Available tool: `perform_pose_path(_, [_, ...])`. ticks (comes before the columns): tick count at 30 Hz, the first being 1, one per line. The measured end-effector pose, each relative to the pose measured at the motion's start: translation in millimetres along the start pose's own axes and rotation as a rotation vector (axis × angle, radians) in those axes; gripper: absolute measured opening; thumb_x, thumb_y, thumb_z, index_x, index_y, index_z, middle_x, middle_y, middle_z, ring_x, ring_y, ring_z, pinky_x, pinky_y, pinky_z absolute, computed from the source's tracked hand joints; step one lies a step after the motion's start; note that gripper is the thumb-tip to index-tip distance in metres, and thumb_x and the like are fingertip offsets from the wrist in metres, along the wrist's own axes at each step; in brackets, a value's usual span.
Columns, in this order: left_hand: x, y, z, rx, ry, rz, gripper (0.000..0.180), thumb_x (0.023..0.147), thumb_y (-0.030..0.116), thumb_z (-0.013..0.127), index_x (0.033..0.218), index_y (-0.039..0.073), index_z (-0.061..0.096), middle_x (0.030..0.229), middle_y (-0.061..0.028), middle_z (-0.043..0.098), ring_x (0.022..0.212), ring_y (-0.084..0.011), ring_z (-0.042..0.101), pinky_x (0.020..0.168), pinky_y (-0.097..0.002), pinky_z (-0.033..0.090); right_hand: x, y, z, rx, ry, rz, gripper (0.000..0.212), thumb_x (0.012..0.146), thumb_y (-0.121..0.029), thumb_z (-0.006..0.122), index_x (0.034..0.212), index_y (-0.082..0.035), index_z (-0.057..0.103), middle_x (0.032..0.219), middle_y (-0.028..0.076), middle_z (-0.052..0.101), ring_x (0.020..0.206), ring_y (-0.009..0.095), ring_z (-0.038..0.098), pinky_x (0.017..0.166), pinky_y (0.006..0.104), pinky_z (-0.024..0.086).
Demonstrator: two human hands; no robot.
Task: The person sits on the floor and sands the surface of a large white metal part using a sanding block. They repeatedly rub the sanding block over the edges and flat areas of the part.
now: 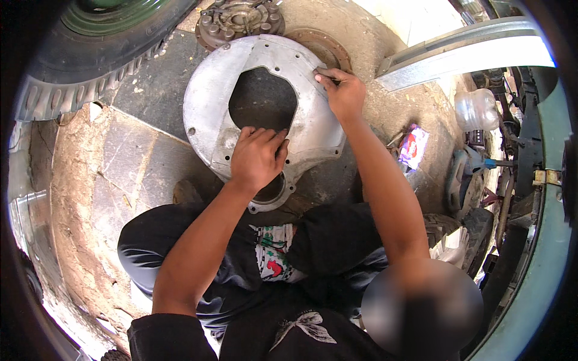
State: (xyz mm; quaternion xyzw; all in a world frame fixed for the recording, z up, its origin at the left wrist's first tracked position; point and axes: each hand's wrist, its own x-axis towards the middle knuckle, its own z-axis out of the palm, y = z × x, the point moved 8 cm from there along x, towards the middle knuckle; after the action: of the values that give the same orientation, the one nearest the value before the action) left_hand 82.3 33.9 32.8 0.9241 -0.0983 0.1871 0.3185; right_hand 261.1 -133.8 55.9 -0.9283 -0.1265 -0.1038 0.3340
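A silver metal bell housing (205, 102) with a large central opening and small bolt holes stands in front of my crossed legs. My left hand (259, 156) is closed over the lower edge of that opening, its fingers curled on the metal. At the housing's upper right edge, my right hand (344, 95) has thumb and forefinger pinched together against the face. Something small and dark shows at those fingertips, too small to name. Below my left hand, a round ring-shaped flange of the housing shows partly.
A large tyre (108, 54) lies at the upper left. Beyond the housing sits a rusty clutch assembly (241, 24), beside a brown metal ring (325, 45). To the right are a metal beam (463, 54), a purple packet (413, 147), a clear plastic bottle (477, 110) and vehicle parts.
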Motion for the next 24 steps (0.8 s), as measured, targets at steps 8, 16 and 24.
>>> perform_pose_path(8, [-1, -4, -3, 0.015, 0.011, -0.02, 0.021, 0.094, 0.017, 0.073, 0.109, 0.004, 0.081, 0.089, -0.0113, 0.074, 0.086, -0.0273, 0.07, 0.09, -0.0409, 0.047, -64, 24, -35, -0.044, -0.04, -0.002, 0.025, 0.088, -0.029, 0.088, 0.109, -0.015, 0.086, 0.092, 0.017, 0.078, 0.084, 0.03, 0.074, 0.076, 0.038, 0.055])
perform_pose_path(16, [1, -2, -2, -0.01, -0.017, -0.019, 0.024, 0.095, 0.019, 0.072, 0.11, 0.003, 0.08, 0.088, -0.0114, 0.073, 0.087, -0.0279, 0.07, 0.092, -0.0413, 0.048, 14, 2, 18, 0.007, -0.061, 0.085, 0.025, 0.088, -0.03, 0.089, 0.109, -0.016, 0.086, 0.105, 0.014, 0.081, 0.091, 0.026, 0.077, 0.082, 0.0358, 0.057])
perform_pose_path(24, [-5, -6, 0, 0.003, -0.013, -0.03, 0.031, 0.096, 0.027, 0.074, 0.114, 0.003, 0.078, 0.092, -0.0124, 0.073, 0.093, -0.0289, 0.07, 0.095, -0.0416, 0.046, -57, 29, -29, -0.031, -0.076, 0.067, 0.026, 0.088, -0.026, 0.088, 0.111, -0.015, 0.086, 0.101, 0.014, 0.079, 0.091, 0.028, 0.076, 0.083, 0.0363, 0.056])
